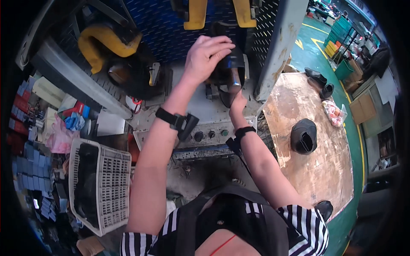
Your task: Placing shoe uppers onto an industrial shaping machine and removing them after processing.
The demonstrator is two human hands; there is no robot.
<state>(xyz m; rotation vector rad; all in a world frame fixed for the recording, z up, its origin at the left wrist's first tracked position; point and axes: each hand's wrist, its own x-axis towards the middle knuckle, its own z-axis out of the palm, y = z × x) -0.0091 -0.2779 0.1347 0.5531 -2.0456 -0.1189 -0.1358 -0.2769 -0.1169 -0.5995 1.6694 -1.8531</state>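
In the machine in front of me sits a black shoe upper (232,62), over a form with a shiny metal part (234,82) at its near end. My left hand (208,57) reaches in from the left, its fingers together and bent over the upper's top left side. Just below the metal part, my right hand (239,102) is closed on the dark lower edge of the upper; its fingertips are hidden. Two yellow clamp arms (196,15) hang above. At the left station, another dark shoe form (119,72) sits beneath a yellow curved arm (100,40).
A panel with knobs (211,134) lies below my hands. On the right, a worn board (316,170) carries a black upper (304,136), black shoes (316,77) and a plastic bag (334,113). A white crate (113,187) with dark items stands left; a grey post (284,42) rises right.
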